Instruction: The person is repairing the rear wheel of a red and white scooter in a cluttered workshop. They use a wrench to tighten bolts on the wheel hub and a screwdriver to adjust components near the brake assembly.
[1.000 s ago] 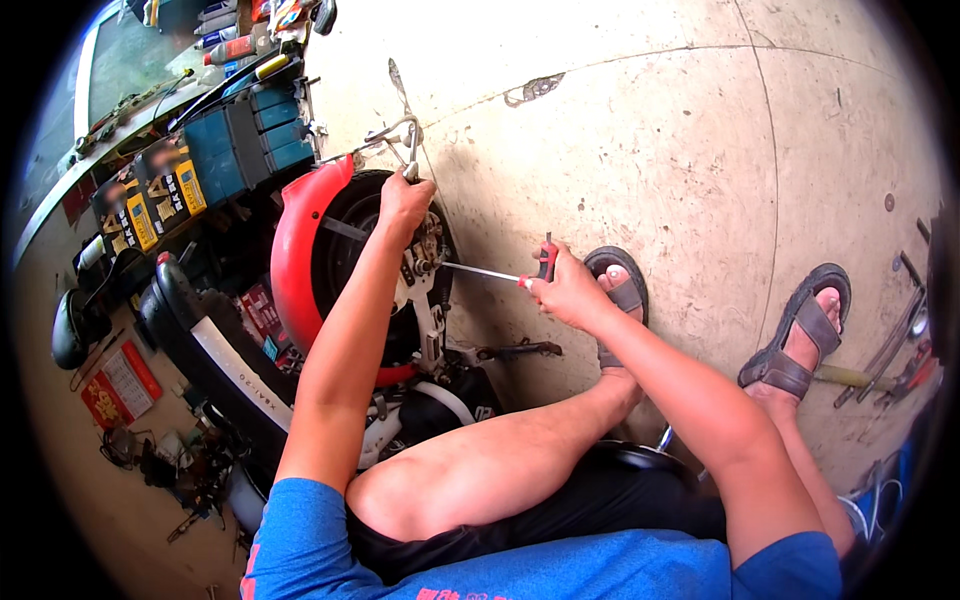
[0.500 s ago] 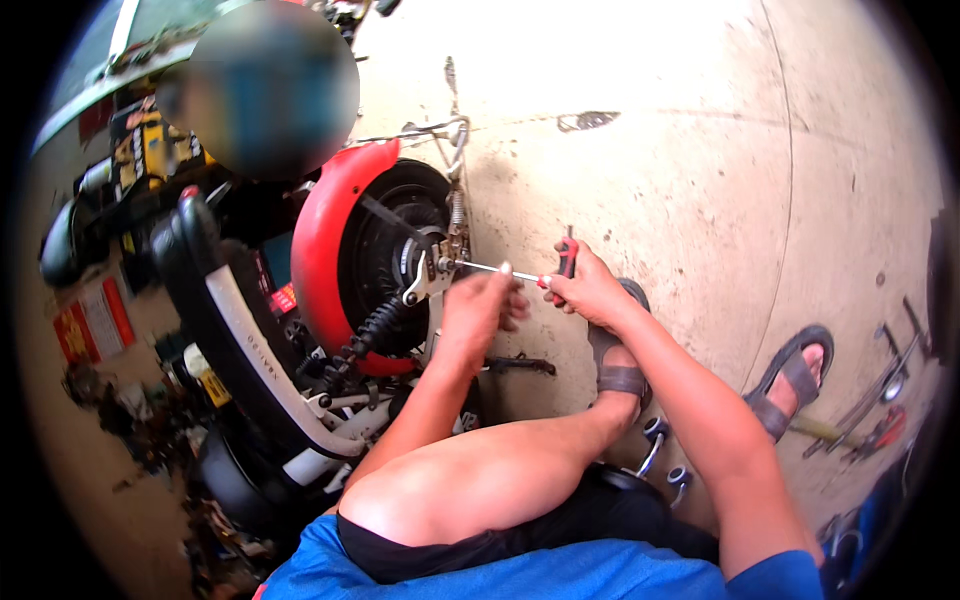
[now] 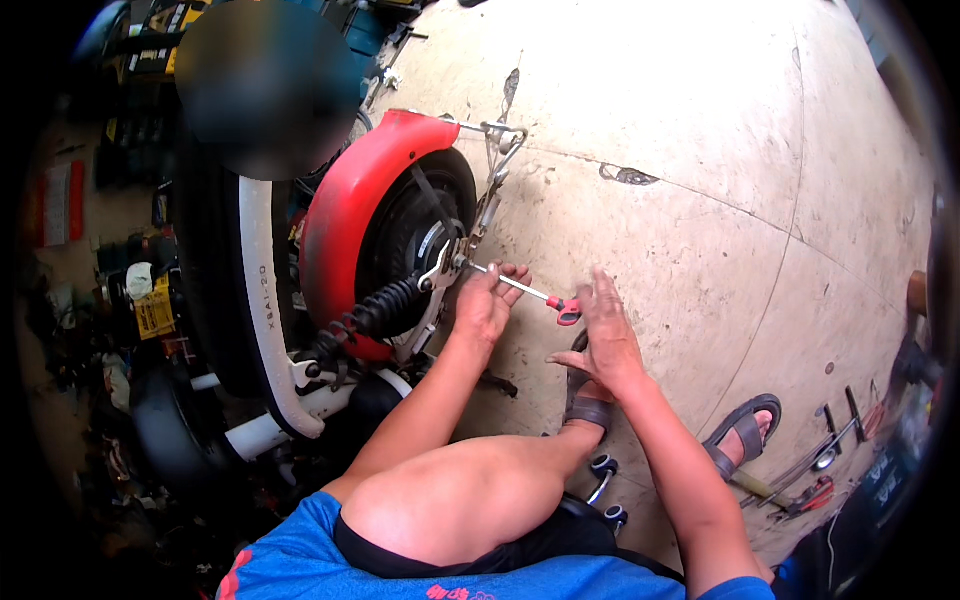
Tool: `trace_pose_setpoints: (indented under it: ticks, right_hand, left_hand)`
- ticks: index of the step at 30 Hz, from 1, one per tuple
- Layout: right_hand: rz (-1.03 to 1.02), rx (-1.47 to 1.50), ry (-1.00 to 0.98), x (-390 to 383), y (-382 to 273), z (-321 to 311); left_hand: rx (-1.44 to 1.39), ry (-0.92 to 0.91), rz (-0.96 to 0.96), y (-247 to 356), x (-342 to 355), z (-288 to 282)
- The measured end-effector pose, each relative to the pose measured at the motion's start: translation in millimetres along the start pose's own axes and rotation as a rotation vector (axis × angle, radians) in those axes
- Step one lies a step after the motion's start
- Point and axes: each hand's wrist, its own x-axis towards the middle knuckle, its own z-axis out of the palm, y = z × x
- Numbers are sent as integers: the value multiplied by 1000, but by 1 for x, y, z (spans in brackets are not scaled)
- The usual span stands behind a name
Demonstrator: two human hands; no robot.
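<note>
A T-handle wrench (image 3: 566, 309) with a red and dark grip has its thin metal shaft running left to the wheel's axle area, where its tip meets the hardware. My left hand (image 3: 486, 304) lies at that shaft close to the axle, thumb and fingers loosely around it. Just right of the grip, my right hand (image 3: 608, 338) is open with its fingers spread, and its fingertips lie close to the handle. The black wheel (image 3: 455, 190) sits under a red fender (image 3: 340, 225). A black coil shock absorber (image 3: 385, 308) runs down beside it.
A long black seat or frame part with a pale edge (image 3: 268, 320) stands left of the wheel. Loose tools, including red-handled pliers (image 3: 812, 496), lie on the floor at right. A small stool's casters (image 3: 604, 465) show below my leg. Cluttered parts and a yellow box (image 3: 154, 308) fill the left.
My right hand has let go of the wrench's grip and opened beside it. The handle has turned. My left hand has come to the shaft, and the view has shifted.
</note>
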Motion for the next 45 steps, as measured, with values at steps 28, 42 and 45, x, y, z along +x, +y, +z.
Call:
trace_pose_setpoints:
  ticks: [28, 42, 45]
  right_hand:
    - [722, 909, -79, 15, -8, 18]
    - [711, 1032, -246, 8, 16, 40]
    - [708, 1029, -176, 8, 19, 33]
  left_hand:
    - [-122, 131, 34, 9, 18, -8]
    - [-126, 95, 46, 9, 18, -20]
    - [-71, 77, 49, 5, 15, -14]
